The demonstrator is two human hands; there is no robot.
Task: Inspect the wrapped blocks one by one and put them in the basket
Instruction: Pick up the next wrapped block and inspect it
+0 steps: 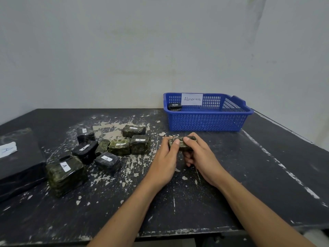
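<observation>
Tabletop (231,184): block (184,148) between both hands (165,163) (203,157)

A black, paint-chipped table (249,175) is shown. Wrapped blocks (119,146) are clustered on its left half, a blue basket (204,122) is set by the far edge, and a large black box (19,168) at the left edge.

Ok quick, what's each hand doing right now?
Left hand: holding the wrapped block.
Right hand: holding the same block, from the other side.
</observation>
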